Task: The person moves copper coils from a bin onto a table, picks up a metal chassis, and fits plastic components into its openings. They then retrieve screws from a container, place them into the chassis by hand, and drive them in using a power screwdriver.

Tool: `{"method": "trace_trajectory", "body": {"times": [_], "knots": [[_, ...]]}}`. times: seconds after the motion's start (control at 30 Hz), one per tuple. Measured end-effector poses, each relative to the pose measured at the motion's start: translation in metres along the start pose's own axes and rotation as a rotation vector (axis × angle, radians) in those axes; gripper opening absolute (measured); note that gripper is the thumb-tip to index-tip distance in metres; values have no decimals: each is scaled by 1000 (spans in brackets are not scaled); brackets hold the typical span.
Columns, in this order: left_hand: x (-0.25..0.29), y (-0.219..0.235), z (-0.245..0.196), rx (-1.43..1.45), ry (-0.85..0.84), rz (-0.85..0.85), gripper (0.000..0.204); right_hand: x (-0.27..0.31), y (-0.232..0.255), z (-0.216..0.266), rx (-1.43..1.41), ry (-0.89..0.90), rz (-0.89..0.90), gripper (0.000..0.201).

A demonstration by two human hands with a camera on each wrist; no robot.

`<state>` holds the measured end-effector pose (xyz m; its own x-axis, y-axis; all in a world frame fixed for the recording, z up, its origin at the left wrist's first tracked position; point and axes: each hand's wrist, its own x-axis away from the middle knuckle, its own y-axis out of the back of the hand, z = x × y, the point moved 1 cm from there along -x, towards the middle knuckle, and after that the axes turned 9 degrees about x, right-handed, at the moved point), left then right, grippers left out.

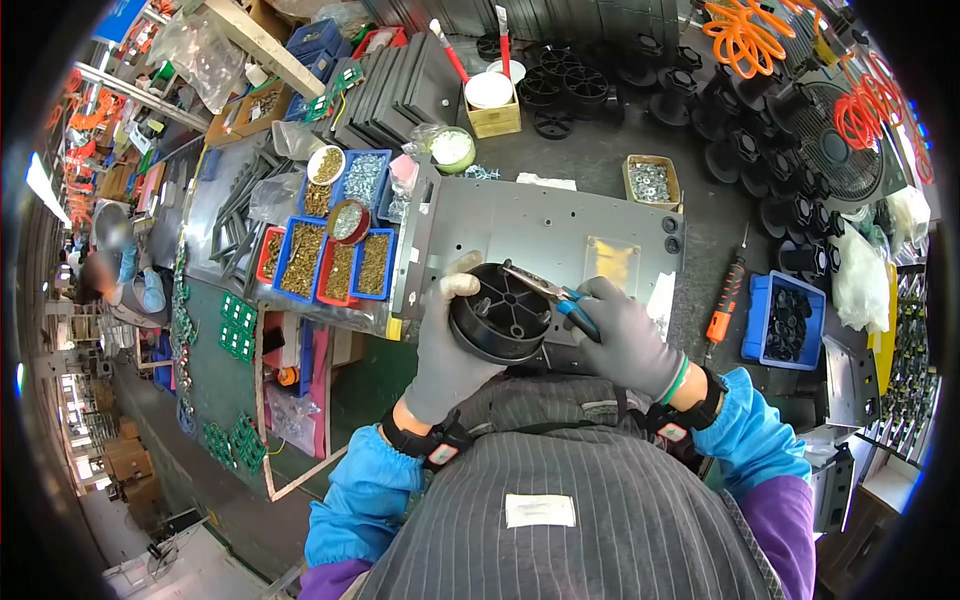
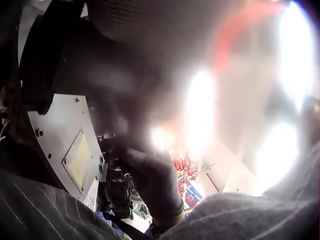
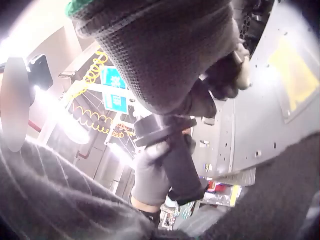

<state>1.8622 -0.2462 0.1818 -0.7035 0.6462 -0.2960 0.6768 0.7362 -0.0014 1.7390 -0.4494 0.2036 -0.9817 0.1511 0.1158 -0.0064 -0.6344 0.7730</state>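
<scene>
In the head view, my gloved left hand (image 1: 440,360) grips a black round plastic part (image 1: 500,330) by its side, its spoked round face turned up. Seen from the right wrist, this part (image 3: 181,167) has a flange and a long stem below. My gloved right hand (image 1: 632,345) holds blue-handled pliers (image 1: 578,315), their metal nose reaching over the part's rim. Both hands are in front of the body, over the near edge of a grey metal panel (image 1: 490,220). The left wrist view is mostly blurred, with the right hand (image 2: 155,180) low in it.
Left of the panel stand blue bins (image 1: 300,262) and a red bin (image 1: 338,272) of small screws. At right lie an orange electric screwdriver (image 1: 724,305) and a blue bin (image 1: 757,325) of black parts. Several black flanged parts (image 1: 735,155) stand behind, near a fan (image 1: 835,140).
</scene>
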Motion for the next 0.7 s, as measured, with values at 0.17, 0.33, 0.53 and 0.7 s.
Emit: {"method": "trace_trajectory", "body": {"times": [0.17,0.33,0.53,0.7], "knots": [[-2,23,5,183,212,44,92,-5,24,-12,-33,8,105,20],[1,33,-2,496,459,36,100,-6,52,-9,49,331,150,25],[5,28,-2,775,603,34,103,-12,47,-9,65,443,222,27],[11,23,-6,733,611,29,109,-15,37,-18,126,511,217,26]]}}
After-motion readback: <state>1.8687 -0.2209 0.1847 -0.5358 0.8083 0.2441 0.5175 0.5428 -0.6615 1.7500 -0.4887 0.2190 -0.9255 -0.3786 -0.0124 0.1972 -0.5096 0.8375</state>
